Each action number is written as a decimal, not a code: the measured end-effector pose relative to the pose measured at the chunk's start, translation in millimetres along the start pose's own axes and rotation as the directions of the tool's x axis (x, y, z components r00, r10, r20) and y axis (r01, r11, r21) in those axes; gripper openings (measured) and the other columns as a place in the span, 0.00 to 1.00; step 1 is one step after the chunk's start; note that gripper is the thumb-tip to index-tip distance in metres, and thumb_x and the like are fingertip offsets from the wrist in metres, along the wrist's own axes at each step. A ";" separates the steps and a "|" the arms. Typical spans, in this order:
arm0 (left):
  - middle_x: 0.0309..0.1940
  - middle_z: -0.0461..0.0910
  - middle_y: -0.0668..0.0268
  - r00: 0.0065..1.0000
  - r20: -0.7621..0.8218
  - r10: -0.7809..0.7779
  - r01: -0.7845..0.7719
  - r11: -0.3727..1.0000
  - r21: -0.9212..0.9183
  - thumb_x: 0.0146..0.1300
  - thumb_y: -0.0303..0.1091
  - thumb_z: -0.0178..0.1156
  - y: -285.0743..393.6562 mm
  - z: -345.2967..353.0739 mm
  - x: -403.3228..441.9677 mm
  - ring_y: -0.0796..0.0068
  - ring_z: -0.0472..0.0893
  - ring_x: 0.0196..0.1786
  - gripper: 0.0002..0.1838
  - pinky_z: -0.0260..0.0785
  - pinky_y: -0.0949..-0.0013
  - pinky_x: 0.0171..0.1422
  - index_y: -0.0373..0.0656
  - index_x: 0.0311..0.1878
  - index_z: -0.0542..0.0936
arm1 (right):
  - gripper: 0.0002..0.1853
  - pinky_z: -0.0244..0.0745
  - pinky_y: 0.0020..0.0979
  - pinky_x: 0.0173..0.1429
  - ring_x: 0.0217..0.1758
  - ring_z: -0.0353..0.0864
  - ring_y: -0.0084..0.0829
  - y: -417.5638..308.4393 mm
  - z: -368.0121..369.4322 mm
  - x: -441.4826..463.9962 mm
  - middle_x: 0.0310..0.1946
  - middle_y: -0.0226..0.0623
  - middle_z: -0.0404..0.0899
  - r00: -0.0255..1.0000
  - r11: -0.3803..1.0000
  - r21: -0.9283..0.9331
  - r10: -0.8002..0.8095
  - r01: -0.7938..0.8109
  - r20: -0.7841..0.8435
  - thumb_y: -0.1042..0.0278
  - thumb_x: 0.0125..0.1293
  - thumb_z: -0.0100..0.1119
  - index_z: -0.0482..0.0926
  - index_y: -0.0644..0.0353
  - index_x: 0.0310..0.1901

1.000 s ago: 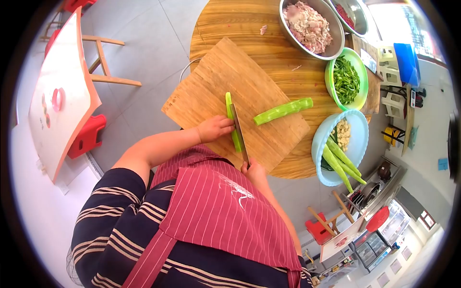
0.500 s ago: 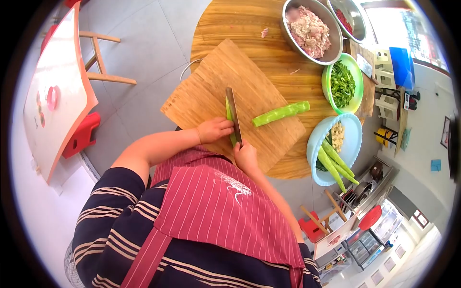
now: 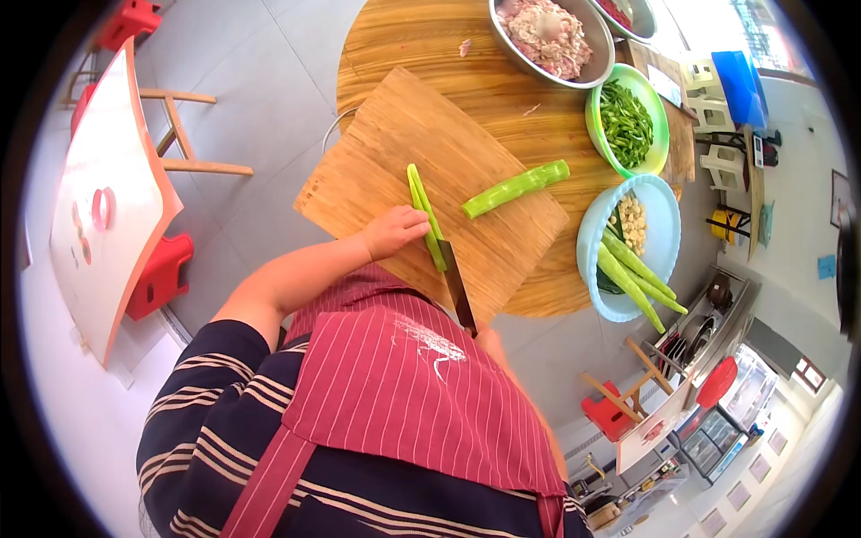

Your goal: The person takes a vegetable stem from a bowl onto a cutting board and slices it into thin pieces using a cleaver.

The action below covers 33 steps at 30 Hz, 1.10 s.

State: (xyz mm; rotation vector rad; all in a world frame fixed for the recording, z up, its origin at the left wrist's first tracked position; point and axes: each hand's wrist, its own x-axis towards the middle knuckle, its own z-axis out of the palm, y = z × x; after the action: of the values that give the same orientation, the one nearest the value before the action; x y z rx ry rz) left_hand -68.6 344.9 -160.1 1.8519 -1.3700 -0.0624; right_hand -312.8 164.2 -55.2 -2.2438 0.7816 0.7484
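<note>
On the wooden cutting board (image 3: 377, 161) my left hand (image 3: 396, 230) presses its fingers onto narrow lengths of peeled green gourd (image 3: 425, 211), which lie side by side. My right hand (image 3: 489, 341), partly hidden by the apron, is closed round the knife's handle. The kitchen knife (image 3: 457, 289) has its blade tip at the near end of the gourd pieces. A thicker peeled green gourd (image 3: 516, 188) rests apart, across the board's right side.
Along the round table's (image 3: 395, 36) right side stand a metal bowl (image 3: 587, 76) of minced meat, a green basin (image 3: 662, 134) of cut green vegetables and a light blue basin (image 3: 664, 238) with garlic and long gourds. Another knife (image 3: 665, 85) lies on a second board.
My right hand has drawn the knife back toward my body, down from beside the gourd. My left hand stays on the gourd pieces, whose far ends now show spread apart.
</note>
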 end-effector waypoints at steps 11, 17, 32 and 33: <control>0.45 0.73 0.65 0.973 0.227 0.031 -0.066 0.987 0.148 0.49 0.30 0.59 4.7 -20.0 20.2 0.65 0.73 0.44 0.17 0.64 0.62 0.49 0.47 0.46 0.75 | 0.14 0.71 0.45 0.34 0.33 0.77 0.56 -0.2 -5.6 13.1 0.25 0.56 0.77 0.998 0.978 0.208 0.012 0.002 -0.068 0.61 0.60 0.53 0.77 0.66 0.32; 0.46 0.72 0.64 0.959 0.281 -0.031 0.013 0.998 0.066 0.51 0.33 0.62 3.1 -31.5 0.9 0.65 0.72 0.47 0.16 0.61 0.62 0.51 0.47 0.45 0.76 | 0.15 0.72 0.49 0.39 0.34 0.77 0.56 -53.5 -23.8 25.7 0.28 0.57 0.78 0.992 0.993 0.073 -0.085 0.092 -0.096 0.61 0.61 0.51 0.75 0.60 0.45; 0.43 0.73 0.64 0.975 -0.040 -0.217 0.221 0.948 0.229 0.51 0.36 0.62 -5.2 -21.4 2.5 0.65 0.72 0.48 0.17 0.64 0.63 0.50 0.44 0.45 0.77 | 0.15 0.74 0.48 0.40 0.34 0.79 0.53 -107.2 -33.6 119.8 0.31 0.53 0.79 0.919 0.967 -0.029 -0.248 0.251 -0.307 0.60 0.62 0.49 0.75 0.61 0.46; 0.44 0.73 0.63 0.974 -0.037 -0.223 0.226 0.953 0.201 0.51 0.36 0.62 -6.4 -20.0 1.1 0.64 0.72 0.48 0.17 0.65 0.62 0.51 0.43 0.45 0.77 | 0.15 0.74 0.48 0.39 0.33 0.79 0.53 -113.3 -31.5 114.8 0.30 0.53 0.79 0.924 0.959 -0.057 -0.284 0.278 -0.257 0.60 0.63 0.49 0.74 0.61 0.46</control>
State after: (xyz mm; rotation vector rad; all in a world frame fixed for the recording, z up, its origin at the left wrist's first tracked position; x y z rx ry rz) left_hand -53.6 355.9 -150.2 2.1715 -1.1867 -0.0256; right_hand -149.4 174.5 -70.2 -2.4355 0.5528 0.3257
